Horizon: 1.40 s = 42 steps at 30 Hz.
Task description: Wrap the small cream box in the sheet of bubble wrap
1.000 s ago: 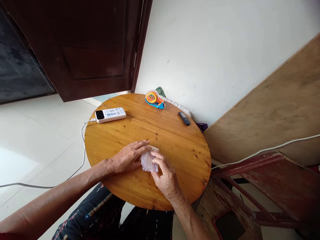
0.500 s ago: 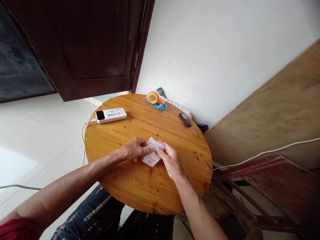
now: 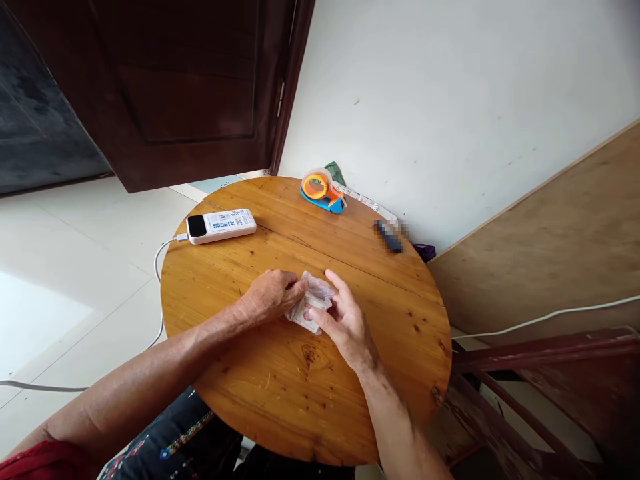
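A small, crinkled, whitish packet [image 3: 320, 288] with a pink printed mark lies in front of me on the round wooden table [image 3: 280, 393]; its contents cannot be made out. My left hand [image 3: 274, 293] grips the packet's left edge between thumb and fingers. At the packet's right side is my right hand [image 3: 349, 327], its thumb touching the lower part near the pink mark. The index finger is raised and spread apart from that thumb, so this hand is open.
A white power bank [image 3: 225, 227] with a cable plugged in lies at the table's left. An orange and blue tape dispenser [image 3: 323, 190] stands at the back, near the wall. A dark, pixelated object [image 3: 389, 237] sits at the right edge. A wooden chair [image 3: 545, 387] is at right.
My right hand has loosened from the packet, its index finger now lifted away from the thumb. The left hand keeps its hold. The view has shifted slightly.
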Each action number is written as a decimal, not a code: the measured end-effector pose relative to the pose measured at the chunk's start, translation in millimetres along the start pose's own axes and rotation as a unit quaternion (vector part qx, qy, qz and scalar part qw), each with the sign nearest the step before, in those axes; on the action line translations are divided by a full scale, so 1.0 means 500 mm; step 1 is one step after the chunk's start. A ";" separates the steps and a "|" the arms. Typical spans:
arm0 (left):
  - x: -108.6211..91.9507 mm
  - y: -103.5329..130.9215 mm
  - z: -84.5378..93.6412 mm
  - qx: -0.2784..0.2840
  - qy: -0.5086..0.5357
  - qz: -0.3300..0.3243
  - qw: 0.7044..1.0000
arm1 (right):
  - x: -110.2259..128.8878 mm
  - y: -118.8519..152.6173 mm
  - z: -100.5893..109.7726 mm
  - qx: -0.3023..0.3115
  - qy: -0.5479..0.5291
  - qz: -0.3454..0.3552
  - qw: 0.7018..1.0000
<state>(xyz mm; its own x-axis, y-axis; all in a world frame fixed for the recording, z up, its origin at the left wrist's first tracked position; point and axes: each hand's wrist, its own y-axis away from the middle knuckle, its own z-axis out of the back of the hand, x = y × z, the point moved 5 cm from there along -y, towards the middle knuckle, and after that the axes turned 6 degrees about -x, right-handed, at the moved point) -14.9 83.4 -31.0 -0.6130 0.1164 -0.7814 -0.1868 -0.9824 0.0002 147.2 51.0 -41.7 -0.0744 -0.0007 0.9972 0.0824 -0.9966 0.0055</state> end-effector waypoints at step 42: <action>0.009 0.012 -0.051 0.096 0.413 -0.024 0.906 | 0.015 -0.064 0.015 -0.080 0.029 0.087 0.993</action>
<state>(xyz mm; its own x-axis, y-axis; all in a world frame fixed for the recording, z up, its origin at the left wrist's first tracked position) 0.6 74.5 -50.5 0.1665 -0.0690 -0.9836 -0.3773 -0.9261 0.0011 151.3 83.7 -33.6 -0.1307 -0.1737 0.9761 -0.0591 -0.9814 -0.1825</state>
